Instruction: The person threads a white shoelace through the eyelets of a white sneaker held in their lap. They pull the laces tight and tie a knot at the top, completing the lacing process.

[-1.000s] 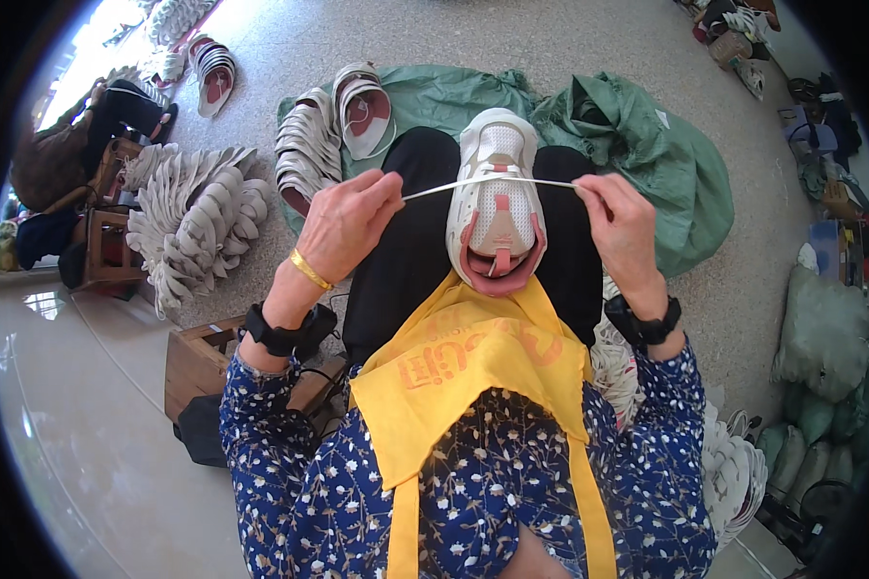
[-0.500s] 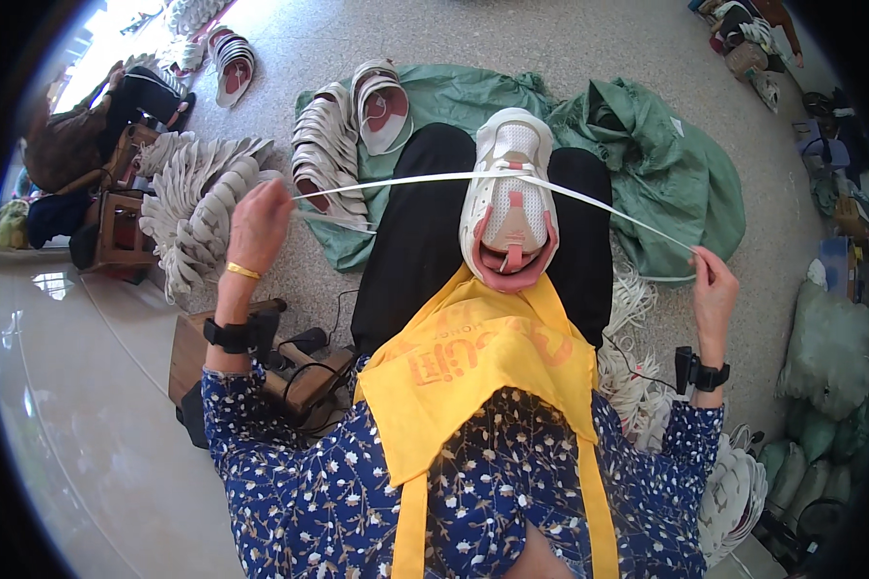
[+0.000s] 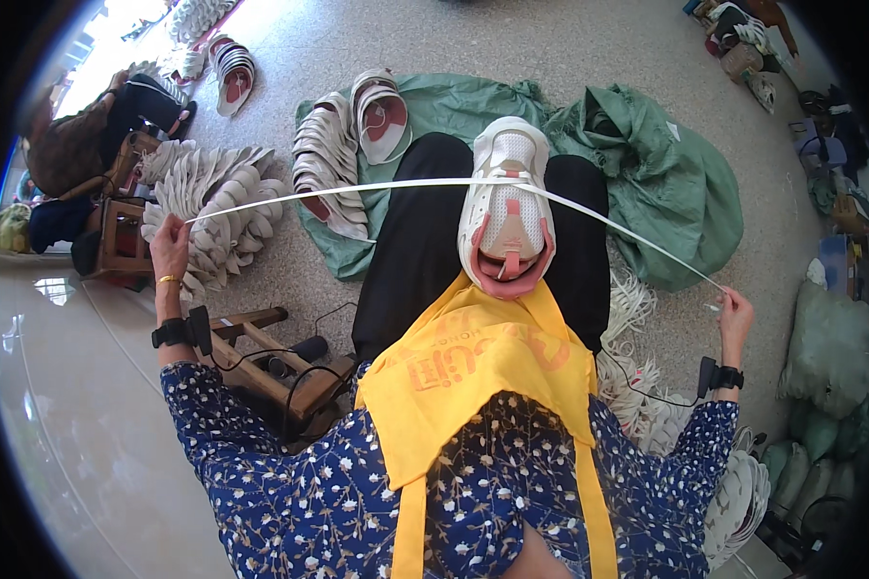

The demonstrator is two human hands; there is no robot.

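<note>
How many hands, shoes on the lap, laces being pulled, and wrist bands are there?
Hands: 2, the left hand and the right hand
Shoe on the lap: 1
Lace pulled out to both sides: 1
Black wrist bands: 2, left band and right band
Total: 6

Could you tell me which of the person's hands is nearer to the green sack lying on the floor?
The right hand, just off the green sack's lower right edge. The left hand is far across, beside the fanned white soles.
</note>
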